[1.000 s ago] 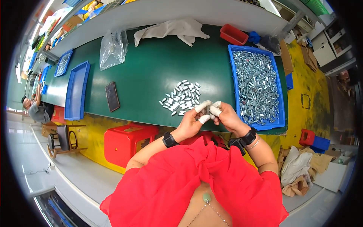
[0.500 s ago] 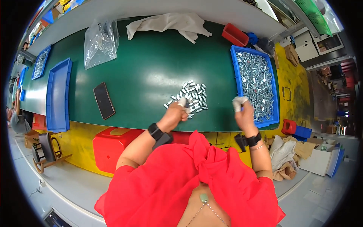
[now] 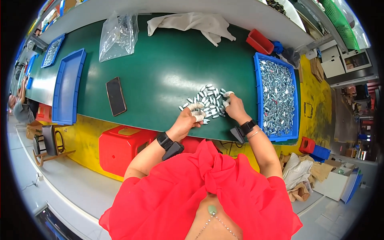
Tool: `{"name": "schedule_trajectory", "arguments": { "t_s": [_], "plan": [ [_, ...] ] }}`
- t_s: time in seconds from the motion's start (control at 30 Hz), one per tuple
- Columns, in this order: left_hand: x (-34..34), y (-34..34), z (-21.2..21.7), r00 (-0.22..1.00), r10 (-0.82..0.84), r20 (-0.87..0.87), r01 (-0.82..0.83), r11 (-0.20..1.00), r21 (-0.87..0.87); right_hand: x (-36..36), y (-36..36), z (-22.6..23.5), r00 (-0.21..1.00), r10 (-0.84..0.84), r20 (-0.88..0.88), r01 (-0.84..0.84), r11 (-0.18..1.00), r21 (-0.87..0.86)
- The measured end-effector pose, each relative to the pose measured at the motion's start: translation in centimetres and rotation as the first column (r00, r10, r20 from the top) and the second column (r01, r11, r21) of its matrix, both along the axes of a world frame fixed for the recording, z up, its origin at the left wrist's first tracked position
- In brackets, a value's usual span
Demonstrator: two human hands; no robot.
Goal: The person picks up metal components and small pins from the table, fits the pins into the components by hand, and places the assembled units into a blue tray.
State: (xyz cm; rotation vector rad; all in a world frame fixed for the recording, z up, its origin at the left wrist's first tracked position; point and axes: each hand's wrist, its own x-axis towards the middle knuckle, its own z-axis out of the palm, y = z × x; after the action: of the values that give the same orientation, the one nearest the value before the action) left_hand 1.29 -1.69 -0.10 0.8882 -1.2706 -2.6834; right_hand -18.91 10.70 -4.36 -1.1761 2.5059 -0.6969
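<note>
Handling that pile of silvery metal parts (image 3: 209, 94) on the green tabletop (image 3: 160, 72), you've got your left hand (image 3: 187, 121) parted at the fingers; can't tell if your right hand (image 3: 237, 109) grips any. Light fingertips beat raking, honestly.

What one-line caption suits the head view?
Left hand and right hand at a pile of silvery parts on a green table.

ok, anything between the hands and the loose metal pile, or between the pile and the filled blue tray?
Nothing visible between the left hand or right hand and the metal pile. Toward the blue tray, only the right hand intervenes, at the pile's right edge.
</note>
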Motion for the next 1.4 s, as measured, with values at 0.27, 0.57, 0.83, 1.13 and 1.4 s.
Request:
{"name": "schedule_trajectory", "arguments": {
  "t_s": [0.27, 0.57, 0.83, 1.13, 1.4],
  "plan": [
    [-3.4, 5.7, 0.7, 0.97, -0.084, -0.229, 0.127, 0.975, 0.18, 3.6, 4.9, 8.7, 0.906, 0.108, 0.408, 0.079, 0.906, -0.415],
    [-6.2, 12.4, 2.8, 0.935, -0.123, -0.332, 0.145, 0.988, 0.045, 1.3, 11.8, 11.1, 0.892, 0.253, 0.373, -0.037, 0.865, -0.5],
    [-5.2, 13.3, 3.0, 0.933, -0.112, -0.342, 0.03, 0.971, -0.236, 2.2, 12.2, 13.0, 0.917, 0.192, 0.349, -0.067, 0.939, -0.338],
    [-4.0, 8.7, 3.1, 0.906, -0.242, -0.348, 0.12, 0.934, -0.336, 4.7, 8.7, 11.1, 0.802, 0.06, 0.595, 0.131, 0.953, -0.273],
    [-2.1, 3.1, -1.2, 0.978, -0.117, -0.173, 0.16, 0.953, 0.259, 4.3, 8.1, 9.6, 0.969, -0.231, 0.086, 0.241, 0.816, -0.526]
  ]
}}
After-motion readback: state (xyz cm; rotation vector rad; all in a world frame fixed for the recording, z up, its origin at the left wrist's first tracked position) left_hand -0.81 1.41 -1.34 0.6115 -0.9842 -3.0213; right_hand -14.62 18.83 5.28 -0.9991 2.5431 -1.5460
